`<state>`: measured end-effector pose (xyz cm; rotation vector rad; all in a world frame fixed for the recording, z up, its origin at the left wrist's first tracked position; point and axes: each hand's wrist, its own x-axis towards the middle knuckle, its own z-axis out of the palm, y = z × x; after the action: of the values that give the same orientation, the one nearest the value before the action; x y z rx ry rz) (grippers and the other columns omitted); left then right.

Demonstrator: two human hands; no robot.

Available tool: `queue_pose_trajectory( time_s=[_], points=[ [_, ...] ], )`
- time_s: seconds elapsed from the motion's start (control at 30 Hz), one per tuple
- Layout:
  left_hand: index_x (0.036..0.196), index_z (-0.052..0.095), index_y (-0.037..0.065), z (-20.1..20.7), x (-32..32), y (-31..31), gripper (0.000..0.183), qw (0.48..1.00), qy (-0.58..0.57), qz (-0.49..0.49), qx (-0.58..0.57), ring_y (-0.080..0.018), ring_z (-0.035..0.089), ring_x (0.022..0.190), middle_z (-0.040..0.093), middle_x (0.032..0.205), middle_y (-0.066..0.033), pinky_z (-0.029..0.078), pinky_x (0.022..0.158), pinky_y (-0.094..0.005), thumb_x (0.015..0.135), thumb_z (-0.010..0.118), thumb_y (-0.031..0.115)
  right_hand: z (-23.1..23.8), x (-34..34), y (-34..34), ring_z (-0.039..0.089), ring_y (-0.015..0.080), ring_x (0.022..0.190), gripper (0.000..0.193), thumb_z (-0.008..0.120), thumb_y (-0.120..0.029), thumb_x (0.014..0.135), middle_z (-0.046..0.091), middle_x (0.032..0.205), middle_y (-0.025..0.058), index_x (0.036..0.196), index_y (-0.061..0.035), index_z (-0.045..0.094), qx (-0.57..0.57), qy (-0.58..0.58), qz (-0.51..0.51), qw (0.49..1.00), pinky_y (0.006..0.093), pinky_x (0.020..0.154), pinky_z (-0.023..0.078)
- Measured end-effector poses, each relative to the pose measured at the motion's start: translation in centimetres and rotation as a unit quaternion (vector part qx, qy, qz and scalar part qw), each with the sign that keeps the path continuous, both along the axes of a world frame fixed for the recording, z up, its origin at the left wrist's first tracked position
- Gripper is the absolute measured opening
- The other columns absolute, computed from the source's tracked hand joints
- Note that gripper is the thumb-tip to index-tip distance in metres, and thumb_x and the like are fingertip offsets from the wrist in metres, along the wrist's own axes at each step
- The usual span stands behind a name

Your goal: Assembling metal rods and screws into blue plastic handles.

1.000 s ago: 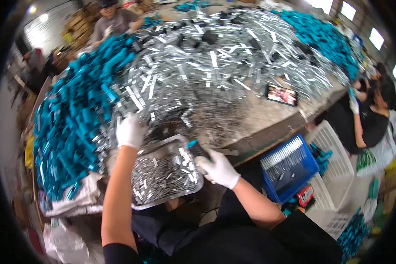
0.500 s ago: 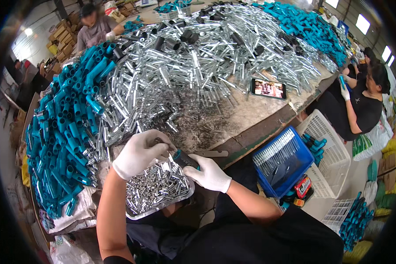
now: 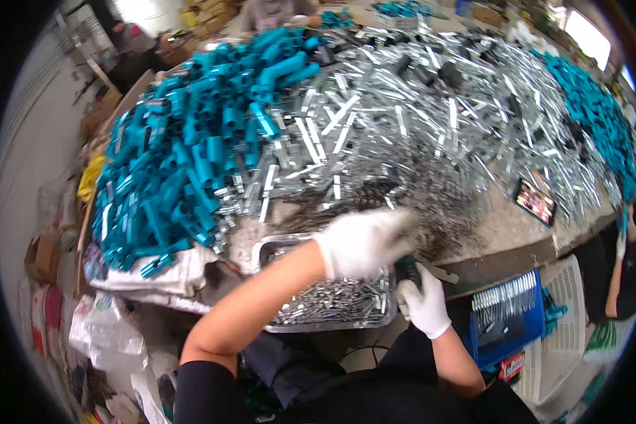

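My right hand (image 3: 425,304), in a white glove, is closed around a short dark tube (image 3: 407,270) held upright at the table's front edge. My left hand (image 3: 364,244), also gloved, reaches across beside the tube's upper end; motion smears its fingers, so what they hold cannot be made out. Below my left forearm is a metal tray (image 3: 332,328) of small shiny metal pieces. Just beyond my hands spreads a tangled heap of thin dark springs (image 3: 434,194). Behind it lies a large pile of silvery metal tubes and rods (image 3: 381,120).
Teal plastic tubes (image 3: 191,152) are heaped at the left. A phone (image 3: 536,202) lies on the table at right. Below the right edge are a blue bin (image 3: 479,346) with rows of metal rods and a white crate (image 3: 576,311). Co-workers sit far right and across.
The view has swung left, so the table appears shifted to the right. My left hand has moved off the tube's end toward the springs, while my right hand keeps hold of the tube.
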<state>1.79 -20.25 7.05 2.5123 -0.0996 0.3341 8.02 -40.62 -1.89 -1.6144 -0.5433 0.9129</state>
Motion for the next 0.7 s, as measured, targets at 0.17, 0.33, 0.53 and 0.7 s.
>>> queue_pose_trajectory(
  time_s=[0.17, 0.33, 0.53, 0.7],
  points=[
    [0.124, 0.059, 0.004, 1.8, -2.2, 21.3, 0.033, 0.840, -0.127, 0.244, 0.469, -0.0322, 0.057, 0.117, 0.060, 0.126, -0.0175, 0.049, 0.096, -0.0386, 0.099, 0.050, 0.025, 0.1, 0.0, 0.3, 0.069, 0.0345, 0.103, 0.056, 0.071, -0.027, 0.087, 0.066, 0.108, 0.0303, 0.127, 0.0096, 0.054, 0.027, -0.099, 0.001, 0.995, 0.0369, 0.088, 0.052],
    [0.143, 0.049, 0.011, 2.3, -12.2, 39.9, 0.072, 0.703, 0.015, 0.679, 0.211, -0.0404, 0.048, 0.131, 0.050, 0.143, -0.0202, 0.036, 0.110, -0.0465, 0.094, 0.040, 0.063, -0.6, -0.2, 0.6, 0.070, 0.0380, 0.092, 0.054, 0.071, -0.033, 0.089, 0.069, 0.093, 0.0276, 0.123, 0.0055, 0.055, 0.075, -0.196, 0.021, 0.977, 0.0395, 0.075, 0.054],
    [0.107, 0.067, 0.004, -0.1, -4.7, 26.7, 0.042, 0.773, -0.043, 0.560, 0.297, -0.0396, 0.063, 0.103, 0.068, 0.109, -0.0203, 0.051, 0.087, -0.0480, 0.087, 0.063, 0.041, -0.2, 0.2, 1.2, 0.070, 0.0376, 0.096, 0.057, 0.073, -0.031, 0.086, 0.068, 0.098, 0.0296, 0.125, 0.0066, 0.056, 0.032, -0.185, 0.042, 0.981, 0.0394, 0.081, 0.054],
    [0.118, 0.063, 0.005, -0.4, -1.6, 25.2, 0.042, 0.859, -0.099, 0.411, 0.287, -0.0351, 0.058, 0.113, 0.062, 0.121, -0.0196, 0.046, 0.097, -0.0462, 0.087, 0.065, 0.032, 1.1, -0.2, 0.5, 0.051, 0.0128, 0.049, 0.029, 0.059, -0.012, 0.084, 0.060, 0.064, 0.0101, 0.104, 0.0094, 0.057, -0.013, -0.006, -0.012, 1.000, 0.0309, 0.048, 0.045]
  ],
)
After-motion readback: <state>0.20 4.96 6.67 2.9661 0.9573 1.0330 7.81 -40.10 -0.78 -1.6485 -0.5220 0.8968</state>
